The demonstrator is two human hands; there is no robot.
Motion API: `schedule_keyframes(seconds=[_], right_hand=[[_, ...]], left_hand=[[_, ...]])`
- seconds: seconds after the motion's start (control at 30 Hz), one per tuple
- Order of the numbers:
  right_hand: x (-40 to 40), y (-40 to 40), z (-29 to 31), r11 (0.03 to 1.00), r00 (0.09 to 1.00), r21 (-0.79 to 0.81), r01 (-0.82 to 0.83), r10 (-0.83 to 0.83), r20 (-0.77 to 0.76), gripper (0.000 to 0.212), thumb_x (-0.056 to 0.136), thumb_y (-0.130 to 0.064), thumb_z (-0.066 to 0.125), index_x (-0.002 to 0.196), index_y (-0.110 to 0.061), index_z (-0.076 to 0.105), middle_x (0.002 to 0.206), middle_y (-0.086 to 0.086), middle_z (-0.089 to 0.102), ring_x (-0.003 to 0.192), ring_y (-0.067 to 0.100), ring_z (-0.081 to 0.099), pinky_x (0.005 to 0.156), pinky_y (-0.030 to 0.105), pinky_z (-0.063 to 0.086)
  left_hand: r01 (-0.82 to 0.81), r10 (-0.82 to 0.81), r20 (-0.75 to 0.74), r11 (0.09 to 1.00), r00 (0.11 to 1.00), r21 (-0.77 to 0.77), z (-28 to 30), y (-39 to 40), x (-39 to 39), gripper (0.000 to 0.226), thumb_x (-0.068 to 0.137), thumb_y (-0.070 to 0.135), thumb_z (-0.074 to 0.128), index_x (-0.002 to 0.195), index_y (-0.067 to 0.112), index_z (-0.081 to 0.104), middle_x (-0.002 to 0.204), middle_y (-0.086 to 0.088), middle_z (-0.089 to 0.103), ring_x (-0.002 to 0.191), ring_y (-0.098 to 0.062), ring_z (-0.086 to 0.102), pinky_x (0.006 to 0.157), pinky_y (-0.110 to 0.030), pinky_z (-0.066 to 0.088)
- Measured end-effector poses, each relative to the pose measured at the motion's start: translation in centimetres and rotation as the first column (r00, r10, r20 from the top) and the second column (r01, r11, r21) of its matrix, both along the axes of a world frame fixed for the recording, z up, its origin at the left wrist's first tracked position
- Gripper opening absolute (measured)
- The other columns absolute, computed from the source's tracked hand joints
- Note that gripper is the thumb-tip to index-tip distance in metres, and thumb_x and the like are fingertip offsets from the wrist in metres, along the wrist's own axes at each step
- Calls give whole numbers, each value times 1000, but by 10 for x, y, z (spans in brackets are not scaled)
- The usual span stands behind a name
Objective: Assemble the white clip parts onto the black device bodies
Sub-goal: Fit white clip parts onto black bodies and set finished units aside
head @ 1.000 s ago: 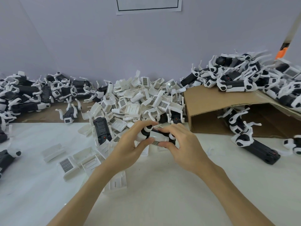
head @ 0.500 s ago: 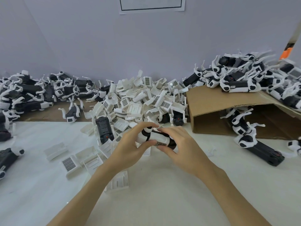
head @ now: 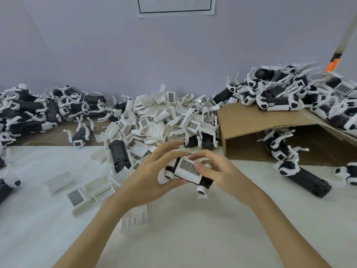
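Head view: the left hand (head: 152, 175) is gripping the black body (head: 205, 180) over the near table, while the right hand (head: 218, 171) is pinching the white clip (head: 188, 169) onto it. Pushing flat and even should help it snap.

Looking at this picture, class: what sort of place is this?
Probably a small assembly workbench: a heap of white clip parts, piles of assembled devices on a cardboard box, and hands fitting another.
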State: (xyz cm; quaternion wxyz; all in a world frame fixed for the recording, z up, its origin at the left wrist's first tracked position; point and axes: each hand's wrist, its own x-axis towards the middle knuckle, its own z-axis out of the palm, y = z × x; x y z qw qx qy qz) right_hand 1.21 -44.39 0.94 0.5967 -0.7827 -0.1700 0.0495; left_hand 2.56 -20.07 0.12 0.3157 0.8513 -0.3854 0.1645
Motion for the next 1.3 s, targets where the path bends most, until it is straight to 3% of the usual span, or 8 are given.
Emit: schedule_keyframes(seconds=[0.1, 0.27, 0.53, 0.83, 1.0, 1.1, 1.17, 1.3], right_hand=[[0, 4, -3, 999, 998, 20, 48, -47, -27, 34, 102, -51, 51, 128, -34, 65, 113, 4, 73, 103, 20, 71, 84, 33, 54], [-5, 14, -14, 939, 910, -293, 183, -48, 412, 46, 98, -39, 71, 141, -32, 58, 135, -16, 60, 126, 6, 57, 98, 21, 49], [-7, 31, -26, 782, 726, -389, 487, -116, 677, 40, 89, -38, 82, 123, -24, 69, 107, -12, 75, 90, 13, 54, 75, 27, 36], [1, 24, -30, 905, 923, -381, 192, -35, 383, 50, 101, -32, 68, 147, -37, 50, 139, -20, 55, 123, 6, 57, 102, 26, 48], [4, 12, -17, 922, 945, -346, 177, -60, 323, 39, 96, -25, 74, 128, -42, 61, 110, -20, 68, 102, 3, 66, 86, 25, 55], [15, -8, 11, 939, 939, -220, 263, -197, 283, 27, 95, -23, 75, 114, -40, 67, 98, -24, 74, 91, 1, 71, 76, 20, 55], [29, -32, 42, 924, 901, 68, 377, -382, 203, 15, 99, -25, 71, 114, -29, 70, 99, -12, 77, 88, 15, 75, 82, 41, 62], [52, -87, 97, 568, 911, 732, 377, -371, -181, 78, 98, -67, 50, 154, -13, 41, 133, 29, 59, 117, 39, 69, 104, 49, 56]], left_hand=[[-40, 20, -124, 986, 992, -160, 0, -3, -2, 42, 92, 45, 81, 130, 39, 65, 126, 13, 63, 118, -16, 64, 99, -27, 49], [-290, 158, -364, 893, 918, -343, -1, -13, -3, 22, 92, 44, 74, 103, 26, 69, 85, 0, 70, 74, -18, 67, 69, -37, 53], [-255, 95, -465, 921, 880, -294, -1, -16, -4, 24, 92, 35, 83, 104, 25, 65, 81, 8, 66, 69, -8, 61, 64, -26, 54], [-281, 66, -521, 896, 851, -344, 2, -8, 0, 22, 90, 19, 83, 94, 24, 62, 88, -6, 67, 69, -17, 58, 64, -34, 48], [-267, 49, -488, 882, 872, -389, 6, -7, -4, 34, 95, 55, 73, 117, 31, 63, 108, 12, 68, 88, -9, 70, 79, -33, 59], [-328, 146, -373, 808, 916, -489, 10, -1, -1, 45, 97, 64, 55, 127, 31, 59, 119, 13, 66, 108, -10, 67, 91, -34, 56], [-438, 394, -193, 784, 899, -440, 11, 12, 8, 36, 102, 46, 63, 129, 23, 58, 126, 7, 59, 117, -17, 61, 96, -36, 51], [-759, 777, 42, 623, 628, -187, 1, 33, 22, 52, 94, 33, 78, 137, 12, 56, 142, -23, 42, 132, -45, 39, 104, -61, 38]])
